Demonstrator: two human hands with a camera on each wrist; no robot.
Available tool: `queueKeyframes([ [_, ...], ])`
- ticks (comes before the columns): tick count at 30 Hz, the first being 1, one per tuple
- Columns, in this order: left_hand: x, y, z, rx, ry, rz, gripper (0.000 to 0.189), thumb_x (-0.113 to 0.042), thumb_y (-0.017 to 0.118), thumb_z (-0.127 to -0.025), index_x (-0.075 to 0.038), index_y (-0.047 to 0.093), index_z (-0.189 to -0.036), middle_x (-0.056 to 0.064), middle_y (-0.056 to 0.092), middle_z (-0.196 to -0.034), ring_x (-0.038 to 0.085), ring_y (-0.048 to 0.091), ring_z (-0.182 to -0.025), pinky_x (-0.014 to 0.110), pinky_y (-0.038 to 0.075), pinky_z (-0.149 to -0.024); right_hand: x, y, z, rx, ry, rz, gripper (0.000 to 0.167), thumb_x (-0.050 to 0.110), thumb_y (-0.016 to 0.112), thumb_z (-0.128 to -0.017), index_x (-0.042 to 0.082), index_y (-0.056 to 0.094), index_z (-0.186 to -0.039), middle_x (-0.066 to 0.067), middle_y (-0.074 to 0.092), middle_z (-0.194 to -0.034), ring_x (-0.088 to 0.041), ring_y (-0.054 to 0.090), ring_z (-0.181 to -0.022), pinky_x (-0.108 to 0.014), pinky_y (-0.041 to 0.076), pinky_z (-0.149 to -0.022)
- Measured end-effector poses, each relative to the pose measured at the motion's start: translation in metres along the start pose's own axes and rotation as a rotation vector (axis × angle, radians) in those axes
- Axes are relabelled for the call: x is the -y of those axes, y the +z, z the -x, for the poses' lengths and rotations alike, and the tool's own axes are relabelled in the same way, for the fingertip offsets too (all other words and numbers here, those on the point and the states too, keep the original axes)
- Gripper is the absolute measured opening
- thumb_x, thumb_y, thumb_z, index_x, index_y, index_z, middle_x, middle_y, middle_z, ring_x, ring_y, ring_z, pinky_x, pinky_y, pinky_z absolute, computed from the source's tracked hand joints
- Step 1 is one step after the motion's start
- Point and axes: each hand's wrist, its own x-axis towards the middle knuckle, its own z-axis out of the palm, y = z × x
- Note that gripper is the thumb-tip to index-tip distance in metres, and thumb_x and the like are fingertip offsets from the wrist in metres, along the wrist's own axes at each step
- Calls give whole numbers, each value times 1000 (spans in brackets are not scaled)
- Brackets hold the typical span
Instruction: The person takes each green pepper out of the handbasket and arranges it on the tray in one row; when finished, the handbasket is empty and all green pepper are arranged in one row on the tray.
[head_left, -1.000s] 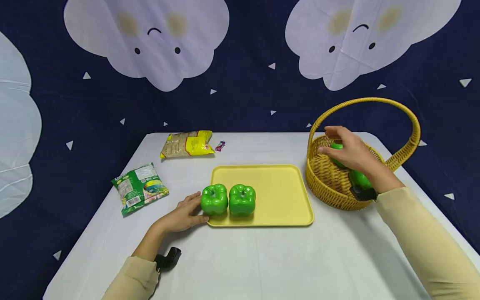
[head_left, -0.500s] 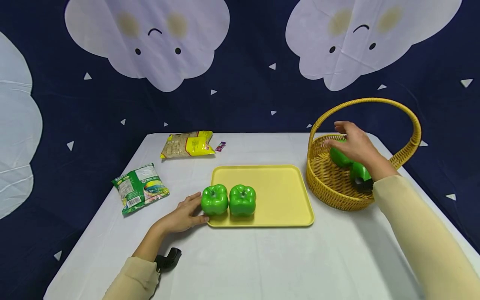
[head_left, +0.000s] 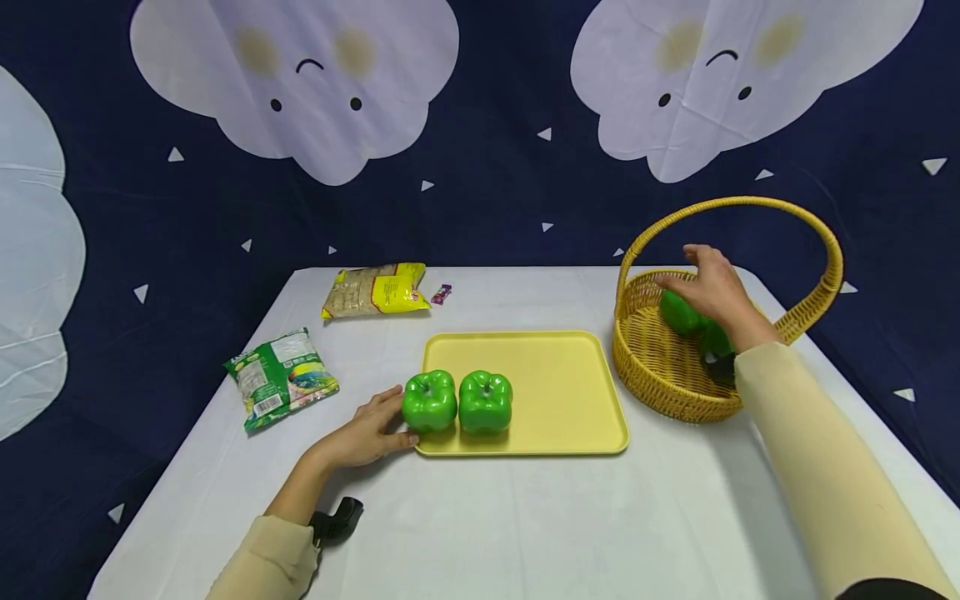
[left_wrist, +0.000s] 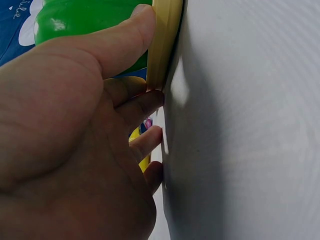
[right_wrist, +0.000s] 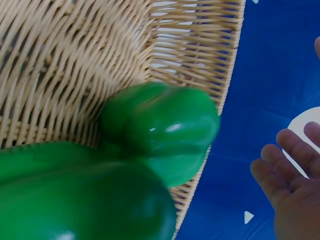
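In the head view my left hand point(head_left: 367, 431) lies at the left end of a yellow tray point(head_left: 570, 392), fingers spread and relaxed. Its thumb point(left_wrist: 127, 40) meets the tray's rim in the left wrist view, close to a green bell pepper point(head_left: 430, 402). A second green bell pepper point(head_left: 485, 402) sits beside that one on the tray. My right hand point(head_left: 712, 287) hovers over a wicker basket point(head_left: 652, 358) under its arched handle, fingers apart and holding nothing. Two green bell peppers lie inside, one farther back point(right_wrist: 165, 130), one nearer point(right_wrist: 85, 195); the arm partly hides them in the head view.
A green snack packet point(head_left: 283, 377) lies on the white table point(head_left: 480, 517) left of the tray. Behind it are a yellow bag point(head_left: 377, 290) and a small purple wrapper point(head_left: 441, 293). The basket's tall handle point(head_left: 738, 201) arches around the right hand. A dark cloth hangs behind.
My right hand has drawn back and to the right above the basket, leaving the peppers inside more visible. My left hand, the tray and its peppers have stayed put.
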Motion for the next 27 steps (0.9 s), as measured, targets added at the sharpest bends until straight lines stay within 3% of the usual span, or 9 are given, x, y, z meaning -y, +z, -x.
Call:
queueKeyframes([
  [5, -1, 0, 0, -2, -1, 0, 75, -38, 67, -85, -14, 33, -147, 14, 28, -155, 38, 12, -146, 67, 10, -112, -11, 4, -2, -15, -7, 18, 90, 47, 61, -87, -7, 19, -146, -33, 33, -142, -49, 32, -128, -61, 28, -104],
  [13, -1, 0, 0, 1, -11, -1, 75, -38, 67, -85, -14, 32, -148, 14, 27, -155, 38, 12, -146, 66, 9, -112, -24, 9, -1, 17, 31, 25, 94, 51, 58, -87, -9, 17, -146, -37, 28, -141, -51, 29, -129, -64, 27, -105],
  [21, -1, 0, 0, 3, -17, -8, 75, -40, 67, -85, -14, 33, -147, 15, 26, -155, 38, 12, -146, 66, 10, -112, -31, 13, 0, 37, 63, 41, 93, 47, 61, -87, -9, 15, -146, -39, 30, -135, -45, 37, -111, -59, 39, -87],
  [27, 0, 0, -1, 3, -18, -8, 75, -39, 67, -85, -14, 33, -147, 16, 24, -156, 38, 12, -146, 66, 9, -113, -34, 12, 0, 69, 76, 51, 94, 46, 61, -87, -12, 15, -145, -39, 34, -128, -44, 41, -103, -54, 43, -80],
])
